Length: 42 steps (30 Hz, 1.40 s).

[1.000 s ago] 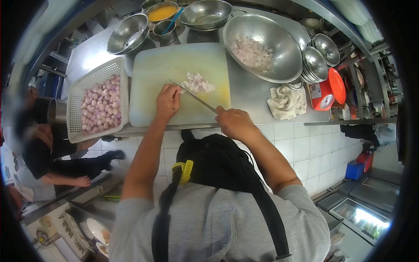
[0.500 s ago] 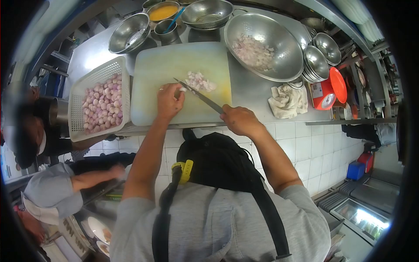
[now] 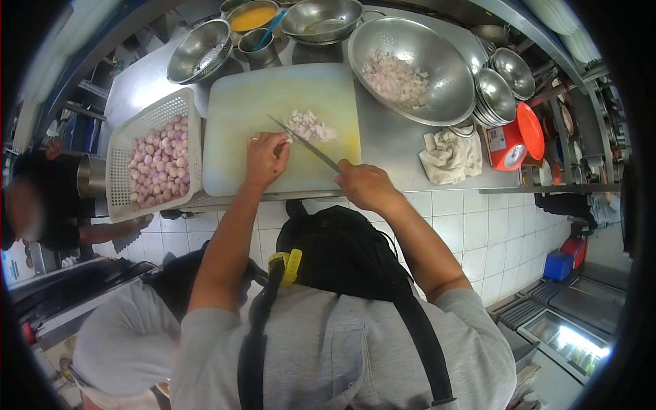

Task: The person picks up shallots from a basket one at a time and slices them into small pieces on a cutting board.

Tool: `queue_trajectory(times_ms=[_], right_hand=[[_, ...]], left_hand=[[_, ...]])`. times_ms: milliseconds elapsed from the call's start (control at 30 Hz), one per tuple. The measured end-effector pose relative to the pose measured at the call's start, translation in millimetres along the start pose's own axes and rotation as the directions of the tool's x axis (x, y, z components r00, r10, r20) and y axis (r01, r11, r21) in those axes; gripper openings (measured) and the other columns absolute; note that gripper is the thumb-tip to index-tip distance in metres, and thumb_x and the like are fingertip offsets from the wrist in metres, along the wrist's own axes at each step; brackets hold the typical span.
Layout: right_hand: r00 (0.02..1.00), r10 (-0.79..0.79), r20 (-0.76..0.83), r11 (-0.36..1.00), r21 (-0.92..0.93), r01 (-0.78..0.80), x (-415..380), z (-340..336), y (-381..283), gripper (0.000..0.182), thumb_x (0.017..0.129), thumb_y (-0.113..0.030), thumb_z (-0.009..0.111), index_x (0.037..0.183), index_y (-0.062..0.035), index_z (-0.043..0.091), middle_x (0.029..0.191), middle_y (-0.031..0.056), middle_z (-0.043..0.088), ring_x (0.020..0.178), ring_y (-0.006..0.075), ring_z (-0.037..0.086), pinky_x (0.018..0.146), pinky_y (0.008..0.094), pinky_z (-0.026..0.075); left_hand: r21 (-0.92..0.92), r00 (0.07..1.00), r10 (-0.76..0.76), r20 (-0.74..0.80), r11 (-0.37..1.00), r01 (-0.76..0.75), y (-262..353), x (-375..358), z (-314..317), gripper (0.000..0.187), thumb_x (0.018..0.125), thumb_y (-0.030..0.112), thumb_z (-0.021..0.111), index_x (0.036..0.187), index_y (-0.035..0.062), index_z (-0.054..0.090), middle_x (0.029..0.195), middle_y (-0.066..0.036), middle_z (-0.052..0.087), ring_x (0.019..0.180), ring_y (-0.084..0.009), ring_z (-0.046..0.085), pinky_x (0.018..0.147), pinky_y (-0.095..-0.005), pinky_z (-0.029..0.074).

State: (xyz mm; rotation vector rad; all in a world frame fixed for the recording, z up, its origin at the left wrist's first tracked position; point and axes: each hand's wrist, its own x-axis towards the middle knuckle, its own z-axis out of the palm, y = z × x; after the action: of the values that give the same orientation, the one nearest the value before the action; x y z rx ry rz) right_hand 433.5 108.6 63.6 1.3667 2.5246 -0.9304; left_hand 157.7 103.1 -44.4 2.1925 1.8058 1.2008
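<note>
My right hand [image 3: 367, 186] is closed around the handle of a kitchen knife [image 3: 311, 148], its blade slanting up and left across the cutting board [image 3: 232, 102]. Beside the blade, my left hand [image 3: 266, 160] has its fingers curled round a small pale piece of shallot [image 3: 289, 139], mostly hidden by the fingers. Just beyond the blade lies a small heap of chopped shallots [image 3: 312, 126]. Peeled whole shallots [image 3: 160, 164] fill a white plastic basket [image 3: 117, 174] left of the board.
Right of the board, a large colander [image 3: 447, 68] holds more chopped shallots. A crumpled cloth [image 3: 451, 156], stacked metal bowls [image 3: 495, 96] and a red scale [image 3: 509, 147] stand farther right. Metal bowls line the back. Two people are at the left, one in grey [image 3: 126, 335] close behind me.
The knife and my right hand have shifted slightly left and up. The person in grey at lower left has moved closer to me; another person at far left has shifted.
</note>
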Motion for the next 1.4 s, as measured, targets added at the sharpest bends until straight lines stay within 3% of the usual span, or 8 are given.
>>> queue_trajectory(times_ms=[567, 900, 1100, 1300, 1400], right_hand=[[0.997, -0.013, -0.078, 0.998, -0.057, 0.008, -20.4, 1.2, 11.7, 0.023, 0.107, -0.027, 0.054, 0.112, -0.0048, 0.056, 0.090, 0.0201, 0.072, 0.094, 0.0423, 0.071, 0.084, 0.0554, 0.053], [0.996, 0.006, -0.089, 0.984, -0.175, -0.022, -44.3, -8.7, -13.7, 0.019, 0.102, -0.020, 0.058, 0.110, -0.0020, 0.057, 0.090, 0.0235, 0.073, 0.085, 0.0412, 0.074, 0.077, 0.0526, 0.058], [0.989, -0.069, -0.131, 0.995, -0.078, 0.059, -18.5, 16.4, -1.3, 0.019, 0.102, -0.019, 0.057, 0.108, -0.0006, 0.056, 0.086, 0.0249, 0.072, 0.083, 0.0435, 0.074, 0.075, 0.0554, 0.057], [0.999, 0.038, -0.027, 0.988, -0.149, -0.042, -42.3, -9.4, -22.1, 0.018, 0.102, -0.017, 0.057, 0.108, -0.0005, 0.055, 0.086, 0.0237, 0.072, 0.084, 0.0418, 0.074, 0.076, 0.0546, 0.057], [0.994, -0.052, -0.095, 0.991, -0.127, 0.040, -24.4, 11.9, -3.9, 0.017, 0.102, -0.017, 0.057, 0.108, -0.0005, 0.055, 0.085, 0.0240, 0.072, 0.084, 0.0425, 0.074, 0.076, 0.0554, 0.056]], left_hand=[[-0.142, 0.994, -0.105, 0.012, 0.984, 0.106, 0.6, 4.1, 0.1, 0.014, 0.087, 0.003, 0.071, 0.100, 0.0075, 0.073, 0.102, -0.010, 0.072, 0.097, -0.0335, 0.066, 0.086, -0.0435, 0.050], [-0.101, 0.998, -0.039, -0.048, 0.994, 0.034, 5.3, 8.9, -3.8, 0.008, 0.088, 0.002, 0.070, 0.094, 0.0068, 0.072, 0.095, -0.010, 0.072, 0.090, -0.0344, 0.065, 0.082, -0.0441, 0.049], [-0.086, 0.999, -0.029, -0.043, 0.996, 0.026, 3.9, 9.0, -1.4, 0.006, 0.089, 0.003, 0.070, 0.093, 0.0068, 0.071, 0.094, -0.009, 0.072, 0.089, -0.0338, 0.066, 0.082, -0.0443, 0.049], [-0.100, 0.999, -0.039, -0.034, 0.994, 0.036, 2.1, 7.7, -2.9, 0.006, 0.089, 0.004, 0.070, 0.094, 0.0066, 0.071, 0.094, -0.009, 0.072, 0.090, -0.0328, 0.067, 0.082, -0.0448, 0.050], [-0.115, 0.998, -0.032, -0.048, 0.993, 0.026, -0.6, 7.4, 2.3, 0.006, 0.088, 0.003, 0.070, 0.094, 0.0065, 0.071, 0.094, -0.009, 0.072, 0.090, -0.0324, 0.067, 0.082, -0.0447, 0.050]])
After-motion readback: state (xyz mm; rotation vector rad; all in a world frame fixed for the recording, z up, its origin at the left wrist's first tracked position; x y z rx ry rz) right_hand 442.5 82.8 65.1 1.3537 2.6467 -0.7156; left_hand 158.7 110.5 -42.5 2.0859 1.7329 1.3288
